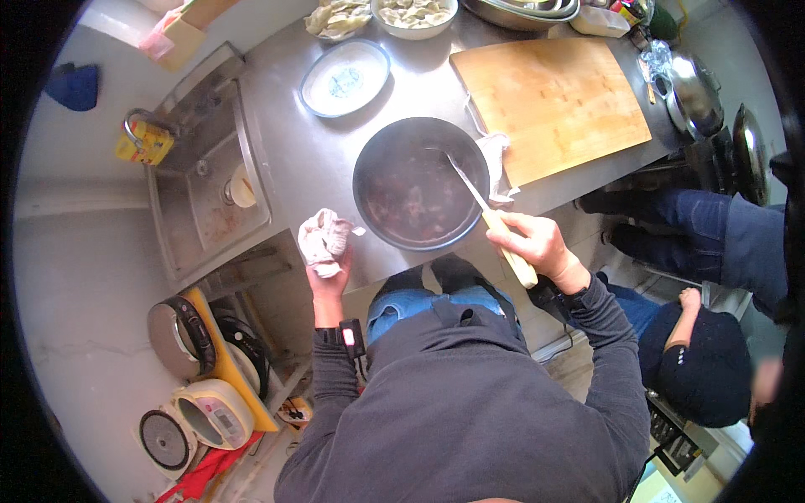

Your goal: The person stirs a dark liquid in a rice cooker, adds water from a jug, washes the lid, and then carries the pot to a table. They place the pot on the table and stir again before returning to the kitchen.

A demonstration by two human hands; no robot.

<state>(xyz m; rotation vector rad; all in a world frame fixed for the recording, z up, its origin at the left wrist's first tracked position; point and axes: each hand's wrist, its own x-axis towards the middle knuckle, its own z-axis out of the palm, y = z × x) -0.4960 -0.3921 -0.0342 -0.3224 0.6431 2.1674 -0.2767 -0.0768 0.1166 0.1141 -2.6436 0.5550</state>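
Observation:
My left hand (327, 281) grips a bunched pale cloth (323, 239) at the counter's front edge, left of a dark round pot (386, 180). Steam hazes the pot's dark liquid, in which some lumps show faintly. My right hand (537, 246) is closed on a long-handled metal utensil (511, 239) with a pale yellow handle; its far end reaches into the pot. A second cloth (499, 159) lies at the pot's right side, beside the wooden cutting board (553, 101).
On the steel counter (293, 176) stand an oval plate (344, 77), bowls of dumplings (412, 17) and stacked basins (520, 10). A sink (172, 201) is at left, cookers (218, 415) below it. Two other people (696, 360) (746, 243) are at the right, near metal lids (692, 92).

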